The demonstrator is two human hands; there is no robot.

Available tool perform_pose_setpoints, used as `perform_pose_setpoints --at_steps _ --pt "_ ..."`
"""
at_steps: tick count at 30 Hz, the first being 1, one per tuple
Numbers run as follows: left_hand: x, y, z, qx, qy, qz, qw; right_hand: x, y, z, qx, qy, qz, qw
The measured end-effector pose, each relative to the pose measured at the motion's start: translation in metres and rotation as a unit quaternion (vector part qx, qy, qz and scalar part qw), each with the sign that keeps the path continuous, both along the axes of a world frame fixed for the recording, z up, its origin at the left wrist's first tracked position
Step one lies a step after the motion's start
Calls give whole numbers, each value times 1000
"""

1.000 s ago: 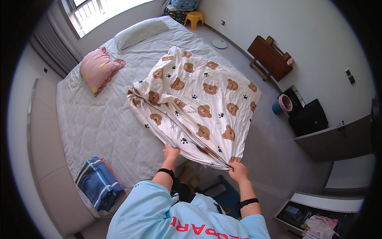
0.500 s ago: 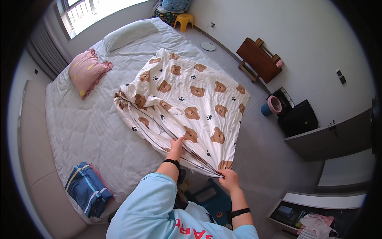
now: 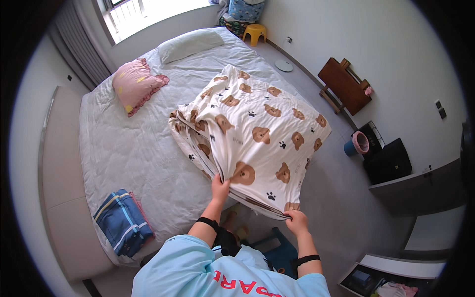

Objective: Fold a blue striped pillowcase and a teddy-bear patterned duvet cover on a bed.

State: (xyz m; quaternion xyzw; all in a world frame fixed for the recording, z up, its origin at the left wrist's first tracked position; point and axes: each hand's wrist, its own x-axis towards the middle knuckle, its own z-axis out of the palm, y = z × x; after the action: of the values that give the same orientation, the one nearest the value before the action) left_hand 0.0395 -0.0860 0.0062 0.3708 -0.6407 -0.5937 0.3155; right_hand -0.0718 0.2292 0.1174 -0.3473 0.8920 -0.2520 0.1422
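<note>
The bear-print cover lies partly on the bed, its right part reaching past the mattress edge, over the floor. It is ahead of both hands, spreading away from the person. Its longer run seems to go from the near corner at lower right to the far corner at upper left, though the bunched folds on its left side make that axis, and the number of layers, hard to judge.

The left hand is clamped on a gathered pinch of the cloth, and creases fan forward from it. The right hand is closed on the near corner, lower and closer to the person. Both touch the cover, so neither is nearer; between them the near edge slants down to the right, with a dark, parted strip along it.

Left of the cover, a folded blue cloth rests near the bed's near edge. Farther off are a pink pillow and a pale pillow.
</note>
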Motion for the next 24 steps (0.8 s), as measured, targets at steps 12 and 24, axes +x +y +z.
perform_pose_setpoints --at_steps 12,24 --pt "18 -22 3 369 -196 -145 897 -17 8 -30 3 -46 -103 994" --pt "20 -144 -110 364 -277 84 885 -108 -81 -14 -64 -81 -174 979"
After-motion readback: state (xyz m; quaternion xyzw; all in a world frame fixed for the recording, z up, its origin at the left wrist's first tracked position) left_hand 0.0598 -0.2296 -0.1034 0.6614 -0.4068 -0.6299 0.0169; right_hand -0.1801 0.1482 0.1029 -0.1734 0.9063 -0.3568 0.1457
